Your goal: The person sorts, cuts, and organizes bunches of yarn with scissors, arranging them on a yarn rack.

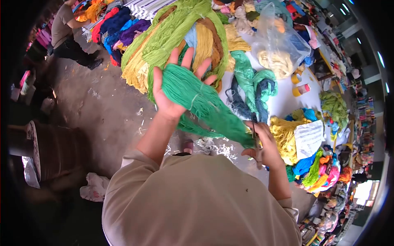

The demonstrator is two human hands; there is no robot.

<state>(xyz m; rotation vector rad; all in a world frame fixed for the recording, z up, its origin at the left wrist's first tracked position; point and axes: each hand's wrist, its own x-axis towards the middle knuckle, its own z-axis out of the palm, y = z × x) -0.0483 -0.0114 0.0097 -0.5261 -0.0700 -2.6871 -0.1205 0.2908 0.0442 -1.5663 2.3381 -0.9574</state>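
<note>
Lying in thick, ropy folds, lime-green yarn drapes over a soft mound of mustard yarn. To the right of it, a crumpled clear plastic bag bulges around coiled cream yarn, and silky sea-green hanks trail over a smooth white tabletop. A flat printed sheet leans on a stringy yellow heap.

The green skein stretches between the two hands above the floor: fine, even strands, full and rounded on the palm, tapering to a darker, narrow end, with looser strands sagging beneath. The left hand supports it palm up, fingers spread apart; the right hand is clasped around scissors at the narrow end. Whether the blades touch the strands, I cannot tell.
</note>
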